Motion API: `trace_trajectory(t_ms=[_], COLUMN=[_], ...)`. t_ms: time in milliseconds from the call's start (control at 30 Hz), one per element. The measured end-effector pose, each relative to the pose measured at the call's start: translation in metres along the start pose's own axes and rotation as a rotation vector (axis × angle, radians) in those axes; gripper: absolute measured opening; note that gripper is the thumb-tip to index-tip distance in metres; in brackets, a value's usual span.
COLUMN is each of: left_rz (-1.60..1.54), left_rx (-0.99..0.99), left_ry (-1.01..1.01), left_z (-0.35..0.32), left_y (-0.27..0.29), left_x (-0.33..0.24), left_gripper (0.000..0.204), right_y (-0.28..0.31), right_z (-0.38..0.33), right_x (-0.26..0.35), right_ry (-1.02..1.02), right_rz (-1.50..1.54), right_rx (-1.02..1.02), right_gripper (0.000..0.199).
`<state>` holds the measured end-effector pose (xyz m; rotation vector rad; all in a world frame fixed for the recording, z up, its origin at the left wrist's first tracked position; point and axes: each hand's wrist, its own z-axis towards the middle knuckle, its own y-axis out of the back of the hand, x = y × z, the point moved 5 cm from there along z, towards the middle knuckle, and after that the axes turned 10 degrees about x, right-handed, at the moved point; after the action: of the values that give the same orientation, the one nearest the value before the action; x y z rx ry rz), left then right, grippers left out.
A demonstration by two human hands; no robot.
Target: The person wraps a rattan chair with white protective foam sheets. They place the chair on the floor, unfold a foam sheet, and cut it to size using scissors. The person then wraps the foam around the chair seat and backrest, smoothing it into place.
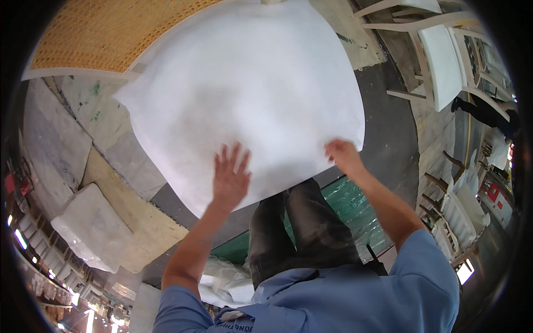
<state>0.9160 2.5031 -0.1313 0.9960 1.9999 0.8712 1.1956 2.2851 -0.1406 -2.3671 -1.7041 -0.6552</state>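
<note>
A large white sheet of soft fabric [244, 83] spreads out before me, draped over something hidden beneath it. My left hand [229, 176] lies flat on its near edge with the fingers spread. My right hand [344, 155] pinches the sheet's near right edge. Below the sheet I see my dark trousers and blue shirt sleeves.
A woven cane panel [105, 33] with a white frame lies at the upper left. A white cushion in clear plastic [91, 225] rests on the floor at the left. White wooden chair frames [438, 50] stand at the upper right. A green mat [350, 205] lies underfoot.
</note>
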Motion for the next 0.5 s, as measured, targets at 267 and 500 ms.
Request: trace_trajectory(t_ms=[267, 500], left_rz=[-0.162, -0.653], left_rx=[-0.039, -0.166], left_ry=[0.008, 0.021], left_z=[-0.022, -0.069], left_y=[-0.014, -0.035], left_x=[-0.024, -0.058], left_gripper=[0.08, 0.037], right_y=[-0.095, -0.094], right_z=[-0.003, -0.023], right_x=[-0.048, -0.043], right_ry=[-0.11, -0.147], right_rz=[0.794, 0.467], right_rx=[0.065, 0.062], right_gripper=[0.031, 0.026])
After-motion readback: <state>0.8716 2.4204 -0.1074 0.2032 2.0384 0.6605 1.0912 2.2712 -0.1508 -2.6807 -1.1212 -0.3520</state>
